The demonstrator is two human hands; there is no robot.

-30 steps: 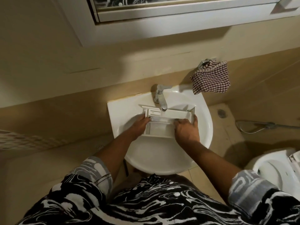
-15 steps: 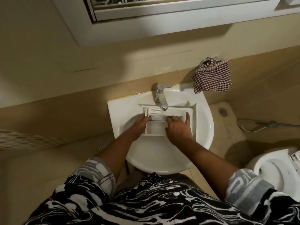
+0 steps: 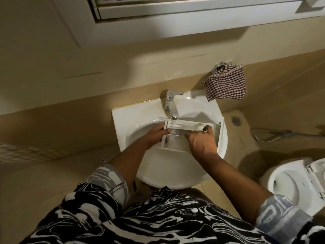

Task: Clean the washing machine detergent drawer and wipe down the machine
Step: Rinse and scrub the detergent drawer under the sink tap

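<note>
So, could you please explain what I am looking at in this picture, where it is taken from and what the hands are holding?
There is no robot here. The camera sits on a person's head and looks down at their bare hands over a white bathroom sink. The left hand grips one end of a white plastic detergent drawer, held in the basin under the tap. The right hand reaches into the drawer's compartments. A checked cloth hangs on the wall, and a toilet stands to the right.
</note>
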